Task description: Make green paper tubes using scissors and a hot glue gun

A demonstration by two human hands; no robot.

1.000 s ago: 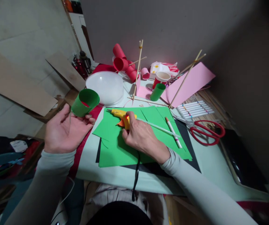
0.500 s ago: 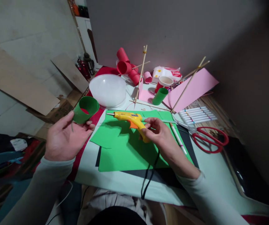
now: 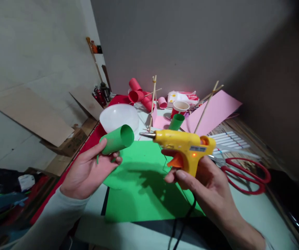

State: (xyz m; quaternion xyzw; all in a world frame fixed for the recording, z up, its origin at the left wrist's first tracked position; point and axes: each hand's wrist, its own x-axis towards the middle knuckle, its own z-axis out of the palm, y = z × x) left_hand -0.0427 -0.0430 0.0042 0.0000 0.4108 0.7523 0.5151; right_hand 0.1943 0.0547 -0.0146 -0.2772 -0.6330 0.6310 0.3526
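Your left hand (image 3: 91, 170) grips a green paper tube (image 3: 115, 140) between thumb and fingers; to its right, your right hand (image 3: 206, 191) holds the yellow hot-glue gun (image 3: 179, 140) by its handle, nozzle pointing left.

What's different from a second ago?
The right hand lifted the glue gun off the green paper; the left hand moved its green tube rightward, turning the open end right. Both grips held. Scissors and cup stayed put.
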